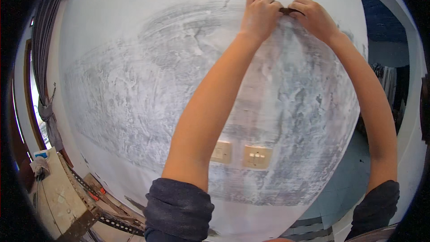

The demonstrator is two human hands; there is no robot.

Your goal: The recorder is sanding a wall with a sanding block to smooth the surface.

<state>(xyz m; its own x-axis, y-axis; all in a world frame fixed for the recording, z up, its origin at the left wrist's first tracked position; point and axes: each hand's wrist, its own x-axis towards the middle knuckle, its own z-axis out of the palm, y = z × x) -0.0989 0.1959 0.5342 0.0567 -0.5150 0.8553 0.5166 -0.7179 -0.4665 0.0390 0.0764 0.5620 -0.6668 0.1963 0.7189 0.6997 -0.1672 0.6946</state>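
Note:
Both arms reach up to a white wall (208, 57) covered with rough grey, patchy smears. High on it, my left hand (262, 16) and my right hand (314, 18) grip a thin dark strip (286, 11) from either side. Only its middle shows between the hands; its material cannot be told, and the fingers hide the rest. The strip lies against or very close to the wall. Below the hands, a beige wall switch plate (258, 157) shows, and a second switch plate (222, 152) is partly covered by my left forearm.
A doorway (386, 50) opens on the right, with hanging cloth (389, 82) beyond it. A tied grey curtain (47, 74) hangs by a window at left. At lower left stand a worn wooden board (63, 198) bearing cables and a perforated metal angle frame (117, 222).

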